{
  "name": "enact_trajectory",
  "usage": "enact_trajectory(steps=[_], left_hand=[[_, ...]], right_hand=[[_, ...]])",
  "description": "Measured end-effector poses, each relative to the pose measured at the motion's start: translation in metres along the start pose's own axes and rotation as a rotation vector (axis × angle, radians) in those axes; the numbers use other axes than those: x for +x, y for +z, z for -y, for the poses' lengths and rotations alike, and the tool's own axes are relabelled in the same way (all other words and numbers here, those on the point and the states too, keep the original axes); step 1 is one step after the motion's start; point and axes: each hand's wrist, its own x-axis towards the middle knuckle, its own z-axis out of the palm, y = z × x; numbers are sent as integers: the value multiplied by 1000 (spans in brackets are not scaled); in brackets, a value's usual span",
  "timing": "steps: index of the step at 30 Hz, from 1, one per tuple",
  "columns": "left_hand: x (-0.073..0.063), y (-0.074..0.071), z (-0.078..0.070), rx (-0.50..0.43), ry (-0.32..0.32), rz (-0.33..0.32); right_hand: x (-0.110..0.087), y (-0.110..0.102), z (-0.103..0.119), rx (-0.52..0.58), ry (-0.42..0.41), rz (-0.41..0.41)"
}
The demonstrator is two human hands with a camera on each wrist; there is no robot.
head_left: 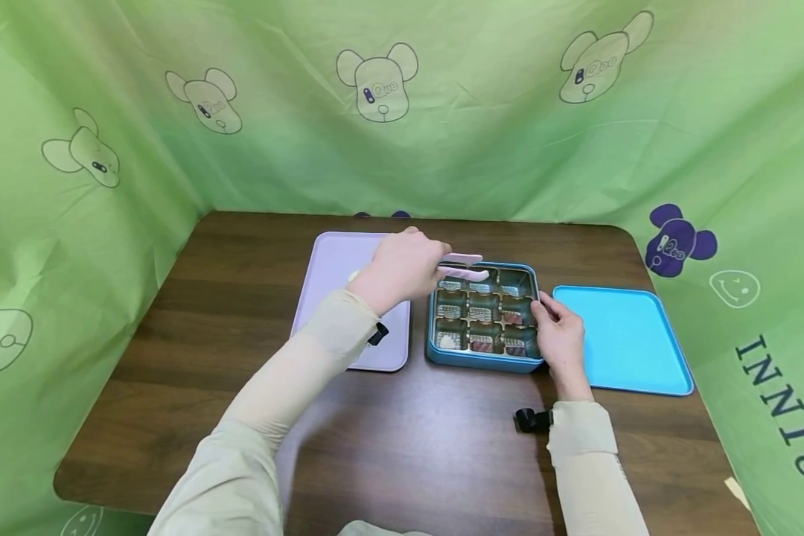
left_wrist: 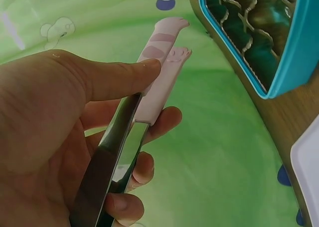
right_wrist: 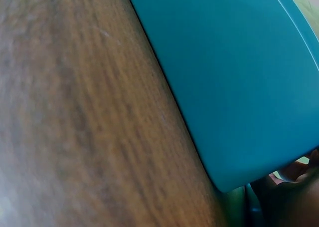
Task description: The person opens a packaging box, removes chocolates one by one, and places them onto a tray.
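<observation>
Pink tongs [head_left: 464,275] pinched in our left hand [head_left: 402,272], tips apart over divided box [head_left: 482,362] — our right hand [head_left: 560,335] grips box wall. Lilac tray [head_left: 338,260] below left hand; blue tray [head_left: 633,342] beside right hand.

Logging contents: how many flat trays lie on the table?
2: a lavender tray left of the compartmented box, partly behind the left arm; a blue tray right of the box.

1 box [head_left: 485,362] has 9 compartments [head_left: 484,307]; 2 trays [head_left: 390,350] [head_left: 626,339] and 2 hands [head_left: 405,272] [head_left: 561,335] flank it, 1 pair of tongs [head_left: 465,275] is over it, 1 table [head_left: 415,439] under.
</observation>
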Motion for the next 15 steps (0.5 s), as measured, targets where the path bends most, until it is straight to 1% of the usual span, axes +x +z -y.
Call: enact_trajectory(steps=[9,12,15], left_hand=[[11,-1,-16,20,47,-6],[15,2,-23,29,67,11],[19,8,-30,36,80,35]], right_hand=[[-1,2,2,-5,6,-6],[-1,2,3,5,12,-11],[-1,3,3,11,21,-8]])
